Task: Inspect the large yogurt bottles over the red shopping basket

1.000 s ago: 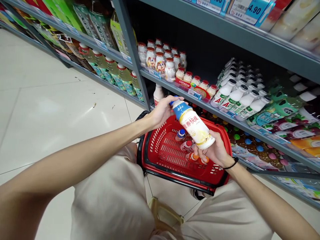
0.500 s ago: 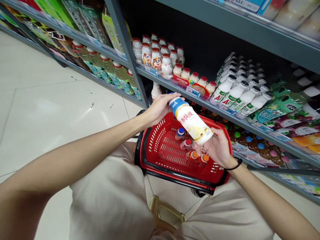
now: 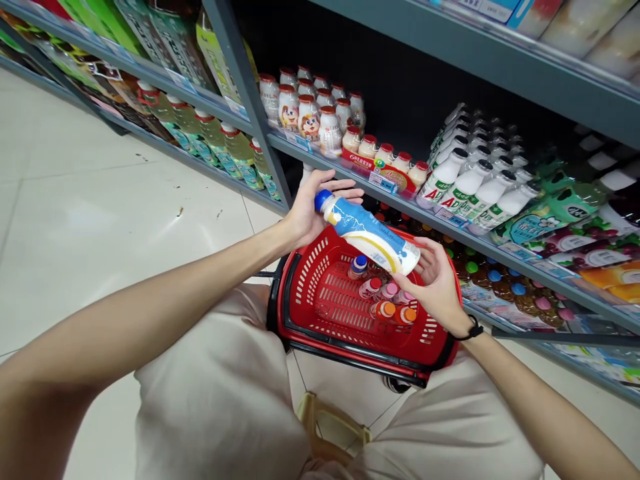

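Blue-capped bottle (image 3: 369, 233) held aloft over the red basket (image 3: 340, 300), lying aslant: cap toward upper left, base toward lower right, blue and white label with a yellow band facing the camera. Right hand (image 3: 437, 287): fingers and thumb set around the base end, thumb on the near side, other fingers on the far side; grip takes the bottle's width. Black band (image 3: 475, 328) on that wrist. Left hand (image 3: 307, 207): at the cap end, fingers stretched out wide and straight beyond the cap, not curled round it; whether the palm bears on the cap cannot be told. Basket sits between the person's knees, black handle along its near rim. Inside, standing: one smaller bottle with a blue cap (image 3: 358, 267), one with a red cap (image 3: 370, 287), two with pink caps, two with orange caps (image 3: 395, 312), the last five grouped close together. Grey shelf (image 3: 333, 165) beyond the hands carries, left to right, small red-capped white bottles (image 3: 309, 120), a red-sleeved pack (image 3: 383, 160), and black-capped white bottles (image 3: 450, 175) in rows. Part of a cream stool (image 3: 333, 420) shows between the beige trouser legs (image 3: 215, 400); pale tiled floor (image 3: 125, 220) at left.
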A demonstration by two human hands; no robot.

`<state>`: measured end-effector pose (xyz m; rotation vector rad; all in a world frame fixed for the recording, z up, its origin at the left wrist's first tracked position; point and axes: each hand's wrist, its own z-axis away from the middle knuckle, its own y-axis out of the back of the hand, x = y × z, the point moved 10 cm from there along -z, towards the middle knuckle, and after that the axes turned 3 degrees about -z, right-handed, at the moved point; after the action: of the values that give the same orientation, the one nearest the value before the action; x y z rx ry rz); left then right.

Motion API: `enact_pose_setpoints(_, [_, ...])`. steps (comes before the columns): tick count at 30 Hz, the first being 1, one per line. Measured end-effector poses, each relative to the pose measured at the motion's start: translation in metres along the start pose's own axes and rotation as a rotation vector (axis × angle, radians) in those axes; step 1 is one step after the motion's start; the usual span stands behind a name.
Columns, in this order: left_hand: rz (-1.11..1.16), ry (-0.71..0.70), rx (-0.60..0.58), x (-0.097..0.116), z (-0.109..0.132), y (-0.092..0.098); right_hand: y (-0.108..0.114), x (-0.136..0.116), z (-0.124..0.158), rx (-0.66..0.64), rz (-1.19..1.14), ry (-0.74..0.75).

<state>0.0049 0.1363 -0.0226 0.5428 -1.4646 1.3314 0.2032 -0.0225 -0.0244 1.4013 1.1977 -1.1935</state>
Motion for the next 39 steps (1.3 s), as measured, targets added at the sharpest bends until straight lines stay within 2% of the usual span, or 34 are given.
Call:
enact_pose_setpoints(8, [-0.001,-0.035,0.031,0.007,0.007,0.006,0.0,-0.03,0.013,-0.003,0.327,0.323])
enact_pose_setpoints(11, [0.008,-0.042,0.036,0.011,0.008,0.008,-0.002,-0.036,0.016,0.008,0.331,0.349])
enact_pose_setpoints(13, [0.021,-0.036,0.042,0.013,0.01,0.009,-0.005,-0.031,0.016,-0.007,0.258,0.274])
enact_pose_setpoints(16, [0.062,-0.033,0.048,0.018,0.016,0.007,-0.01,-0.014,0.013,-0.032,0.084,0.084])
enact_pose_setpoints(21, [0.083,-0.072,0.012,0.031,0.028,-0.007,-0.014,0.01,0.005,0.015,-0.292,-0.192])
enact_pose_setpoints(25, [0.009,-0.093,-0.098,0.032,0.031,-0.024,-0.026,0.021,0.007,-0.007,-0.538,-0.358])
enact_pose_setpoints(29, [-0.068,-0.051,-0.205,0.015,0.023,-0.028,-0.046,0.035,0.018,-0.042,-0.676,-0.502])
enact_pose_setpoints(32, [-0.148,0.026,-0.194,-0.005,0.009,-0.016,-0.051,0.044,0.021,-0.03,-0.639,-0.58])
enact_pose_setpoints(34, [-0.229,0.054,-0.145,-0.016,-0.001,-0.004,-0.051,0.053,0.023,-0.076,-0.538,-0.684])
enact_pose_setpoints(37, [-0.326,0.109,-0.032,-0.032,-0.011,0.013,-0.04,0.057,0.023,-0.212,-0.229,-0.763])
enact_pose_setpoints(39, [-0.382,0.169,0.033,-0.045,-0.014,0.023,-0.03,0.051,0.019,-0.31,0.037,-0.694])
